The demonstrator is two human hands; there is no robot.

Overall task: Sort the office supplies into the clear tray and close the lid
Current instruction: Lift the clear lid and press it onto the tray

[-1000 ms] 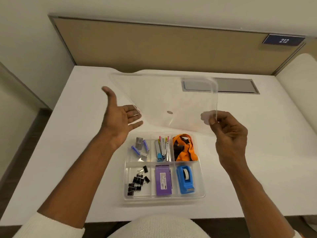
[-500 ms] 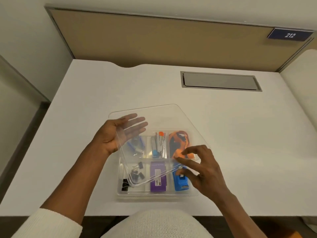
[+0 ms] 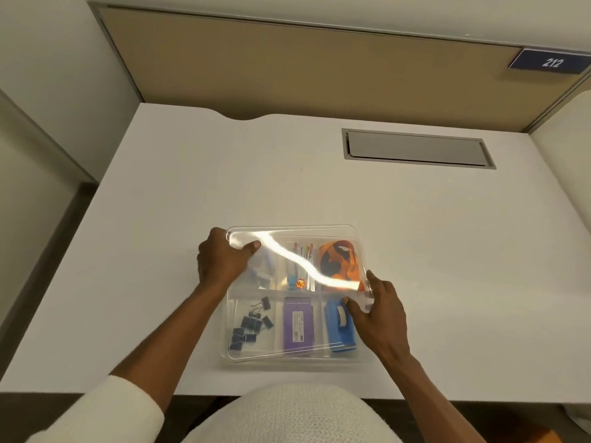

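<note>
I see cream knit sleeve (image 3: pixel 105 410) pushed up on left forearm, same cream knit over torso (image 3: pixel 287 414); both hands bare, no rings/watch visible.

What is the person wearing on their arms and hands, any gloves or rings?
Both hands, left hand and right hand, are bare: no gloves, and no rings or watch visible. A cream-white knitted sleeve is pushed up the left forearm; the right sleeve is out of view.
</note>
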